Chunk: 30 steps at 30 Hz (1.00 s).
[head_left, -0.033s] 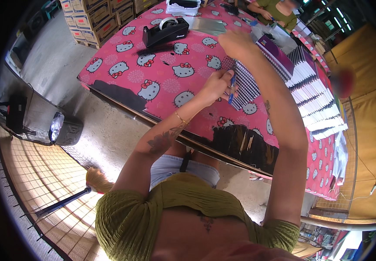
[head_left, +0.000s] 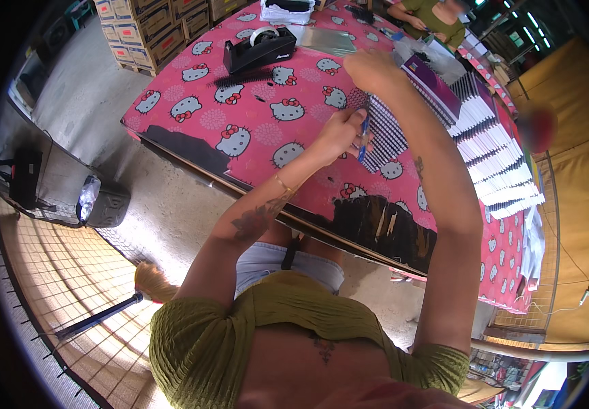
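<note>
My left hand (head_left: pixel 344 135) is closed round a slim blue pen (head_left: pixel 363 141), held upright at the near left edge of a row of black coil bindings (head_left: pixel 388 140) with white between them. This row lies on the pink patterned table cover (head_left: pixel 260 109). My right hand (head_left: pixel 374 70) bends down over the far end of the same row. Its knuckles are curled, and its fingertips are hidden, so what they grip does not show. Right of my right forearm lie a purple-covered book (head_left: pixel 433 88) and a long stack of white-paged, black-coiled notebooks (head_left: pixel 492 153).
A black tape dispenser (head_left: pixel 260 51) and loose black coils (head_left: pixel 243 78) lie left of my hands. Beyond them is a clear plastic sheet (head_left: pixel 323 41). A co-worker (head_left: pixel 438 20) sits across the table. Cartons (head_left: pixel 144 34) stand far left; a broom (head_left: pixel 153 281) leans near left.
</note>
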Each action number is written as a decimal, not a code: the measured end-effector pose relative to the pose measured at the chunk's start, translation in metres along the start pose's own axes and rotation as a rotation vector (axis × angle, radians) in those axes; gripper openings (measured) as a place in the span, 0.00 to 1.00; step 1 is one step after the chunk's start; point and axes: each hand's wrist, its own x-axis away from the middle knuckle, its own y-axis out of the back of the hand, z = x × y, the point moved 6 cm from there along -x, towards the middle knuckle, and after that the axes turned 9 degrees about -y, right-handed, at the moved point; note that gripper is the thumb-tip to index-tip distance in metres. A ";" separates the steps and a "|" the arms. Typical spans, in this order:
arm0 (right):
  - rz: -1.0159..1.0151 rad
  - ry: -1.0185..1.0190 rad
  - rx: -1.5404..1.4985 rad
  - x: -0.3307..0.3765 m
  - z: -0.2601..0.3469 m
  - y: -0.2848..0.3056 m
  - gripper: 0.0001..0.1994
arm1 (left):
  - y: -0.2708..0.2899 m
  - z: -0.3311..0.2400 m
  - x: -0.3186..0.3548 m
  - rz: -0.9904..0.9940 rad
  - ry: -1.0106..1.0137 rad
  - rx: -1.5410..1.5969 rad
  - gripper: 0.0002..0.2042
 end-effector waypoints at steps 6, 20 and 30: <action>0.165 0.003 0.042 0.002 -0.004 -0.016 0.10 | -0.002 -0.001 -0.001 -0.005 -0.058 -0.050 0.17; 0.217 -0.028 0.062 0.000 0.004 -0.018 0.12 | 0.003 0.007 -0.004 0.018 -0.004 -0.018 0.18; 0.220 -0.040 0.038 -0.002 0.003 -0.028 0.13 | 0.002 0.020 0.009 0.010 -0.010 -0.030 0.19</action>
